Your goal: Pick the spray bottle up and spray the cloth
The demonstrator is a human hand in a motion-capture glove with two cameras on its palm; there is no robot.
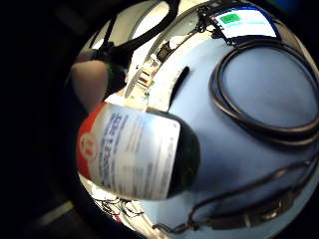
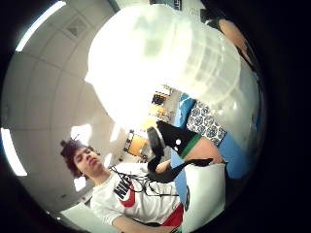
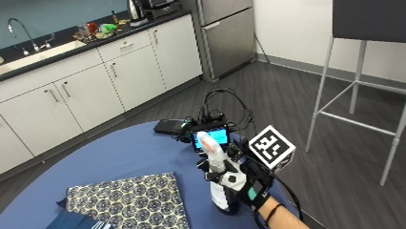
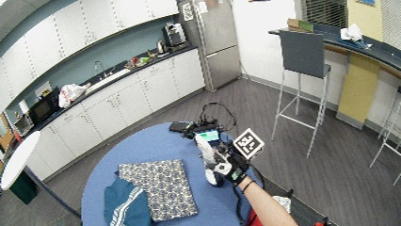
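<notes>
While the gloved right hand (image 3: 238,183) grips the upright spray bottle (image 3: 218,183) | pickup apparently done | patterned cloth (image 3: 130,200) beside it | spraying still left.

Glossy plastic spray bottle (image 3: 218,183); matt patterned cloth (image 3: 130,200).

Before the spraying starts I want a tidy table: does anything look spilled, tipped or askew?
Nothing stands out. The spray bottle is upright in the gloved right hand, whose fingers wrap its neck. The patterned cloth lies flat on the blue table, apart from the bottle, with no spill showing.
</notes>
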